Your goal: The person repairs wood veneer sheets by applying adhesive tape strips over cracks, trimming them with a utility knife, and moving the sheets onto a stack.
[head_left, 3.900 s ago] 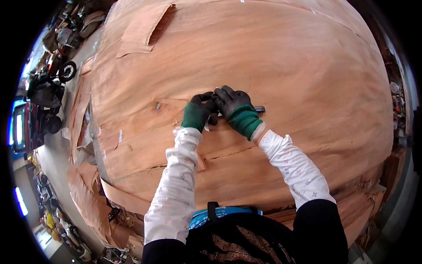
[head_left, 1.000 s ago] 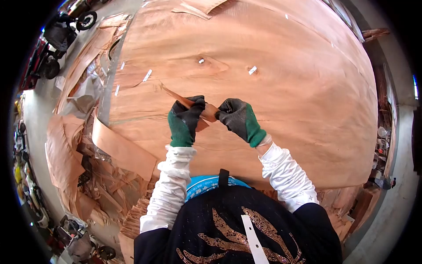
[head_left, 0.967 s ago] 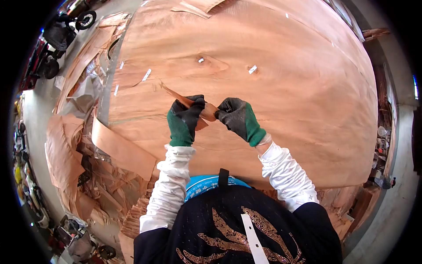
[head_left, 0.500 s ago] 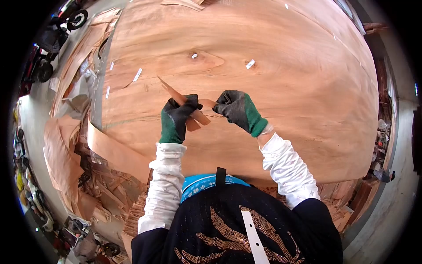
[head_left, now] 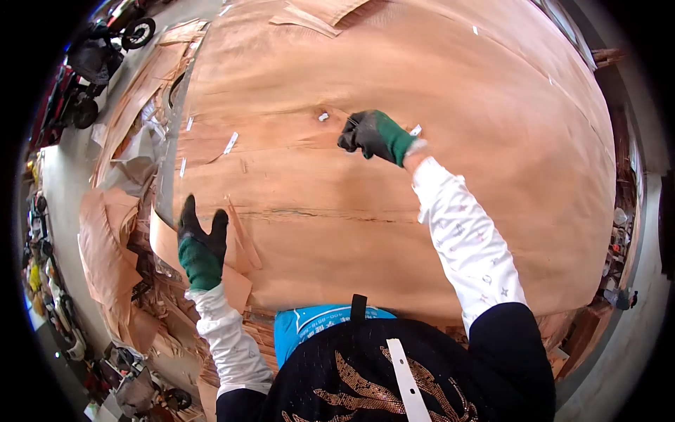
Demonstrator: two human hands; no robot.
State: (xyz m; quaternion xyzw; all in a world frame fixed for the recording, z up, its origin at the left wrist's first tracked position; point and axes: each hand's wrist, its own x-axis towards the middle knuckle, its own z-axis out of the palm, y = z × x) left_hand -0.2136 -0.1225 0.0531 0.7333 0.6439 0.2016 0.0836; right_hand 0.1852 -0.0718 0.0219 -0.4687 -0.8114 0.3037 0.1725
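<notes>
A large sheet of wood veneer lies before me, with a dark knot and a long crack in its grain. My left hand, in a black and green glove, is open with its fingers spread at the sheet's left edge. Right beside it lie narrow veneer strips. My right hand, in a matching glove, is closed just above the sheet, near the knot. Whatever its fingertips pinch, if anything, is hidden or too small to name.
Small white tape pieces are stuck on the sheet. Loose veneer pieces lie at its far edge. Torn veneer scraps pile up on the left. A motorbike stands beyond them. A blue apron touches the near edge.
My left hand has let go of the veneer strips and moved left and nearer to me. My right hand has moved farther out over the sheet, toward the knot. The view has shifted slightly.
</notes>
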